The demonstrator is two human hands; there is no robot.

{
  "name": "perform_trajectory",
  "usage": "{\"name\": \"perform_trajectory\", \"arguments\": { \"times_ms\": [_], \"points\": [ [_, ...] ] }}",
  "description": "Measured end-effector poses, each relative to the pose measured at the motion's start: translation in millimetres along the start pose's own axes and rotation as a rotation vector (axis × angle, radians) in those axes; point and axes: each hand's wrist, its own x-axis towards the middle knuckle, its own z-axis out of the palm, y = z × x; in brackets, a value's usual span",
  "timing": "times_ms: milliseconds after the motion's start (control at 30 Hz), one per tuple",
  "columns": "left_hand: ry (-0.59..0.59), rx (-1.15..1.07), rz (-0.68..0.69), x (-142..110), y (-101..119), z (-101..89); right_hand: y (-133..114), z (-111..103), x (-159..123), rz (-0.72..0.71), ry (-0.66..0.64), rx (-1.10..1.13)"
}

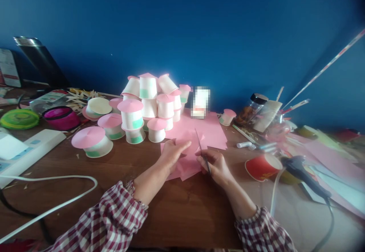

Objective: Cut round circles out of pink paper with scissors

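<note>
A thin piece of pink paper is in the middle, held up over the brown wooden table. The left hand pinches it, with the thumb on top and most of the fingers hidden. The right hand is curled around a pair of dark metal scissors, and the blades point away from the person, at the right side of the paper. I cannot tell if the blades are biting into it. Under and behind the hands lie big flat pink paper sheets. Just past the left hand, a big pile of white paper cups with pink paper tops fills the space, so there is little room that way. One more white cup with a pink top stands alone to the right, by a see-through jar with a black lid. Nearer the right hand are short pale sticks, a red paper cup and a dark tool with a cord. Far left, a long white power strip and a looping white cord take up the table. Behind them sit a bright pink round bowl, a flat green round lid and a tall black bottle, by the blue wall.
</note>
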Motion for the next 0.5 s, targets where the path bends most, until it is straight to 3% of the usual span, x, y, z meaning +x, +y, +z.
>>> {"name": "perform_trajectory", "arguments": {
  "times_ms": [267, 500],
  "points": [
    [-0.044, 0.018, 0.014, 0.3, -1.0, -0.8, 2.6, -0.3, -0.9, -0.007, -0.007, 0.022],
    [0.01, 0.0, -0.016, 0.0, 0.2, -0.1, 1.5, -2.7, -0.5, -0.012, -0.004, -0.006]
  ]
}}
